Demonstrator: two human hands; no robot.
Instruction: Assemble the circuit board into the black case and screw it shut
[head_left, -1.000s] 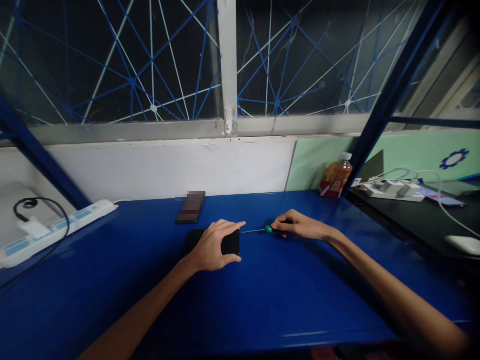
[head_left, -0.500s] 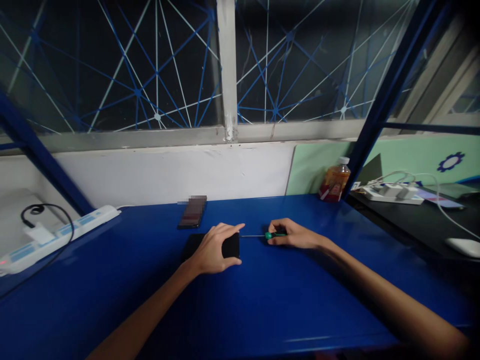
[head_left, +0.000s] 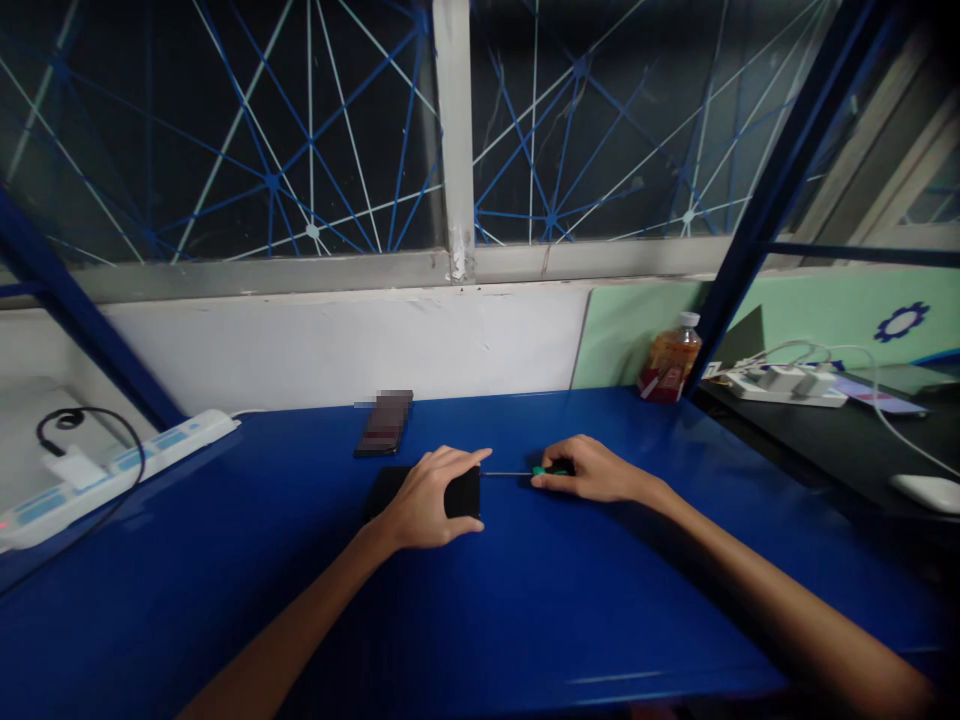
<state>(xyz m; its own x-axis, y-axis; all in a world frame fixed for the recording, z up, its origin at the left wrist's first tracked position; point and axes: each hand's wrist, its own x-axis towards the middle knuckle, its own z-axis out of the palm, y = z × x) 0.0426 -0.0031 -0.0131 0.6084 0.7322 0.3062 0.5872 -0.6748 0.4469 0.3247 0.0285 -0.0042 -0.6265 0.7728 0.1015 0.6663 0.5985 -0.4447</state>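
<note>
A flat black box [head_left: 463, 492] lies on the blue tabletop. Across it is my left hand [head_left: 427, 500], gripping it with the thumb at the near edge and the fingers along the far edge. My right hand [head_left: 583, 468] is closed round the green and black handle of a screwdriver [head_left: 510, 474]. Its thin metal shaft runs level to the left, and its tip meets the box's right side. The exact contact point is too small to make out. Much of the handle is hidden by my right fingers.
Behind the box lies a dark phone-like slab [head_left: 385, 425], partly pixelated. A white power strip [head_left: 127, 475] with a black cable stands on the left. A bottle [head_left: 670, 360] sits at the back right. Beyond the right frame post, a black desk [head_left: 780, 425] holds cables and a white mouse [head_left: 928, 492].
My right fingers have shifted slightly on the screwdriver handle, leaving less of its green part showing. My left hand and the black box are practically where they were.
</note>
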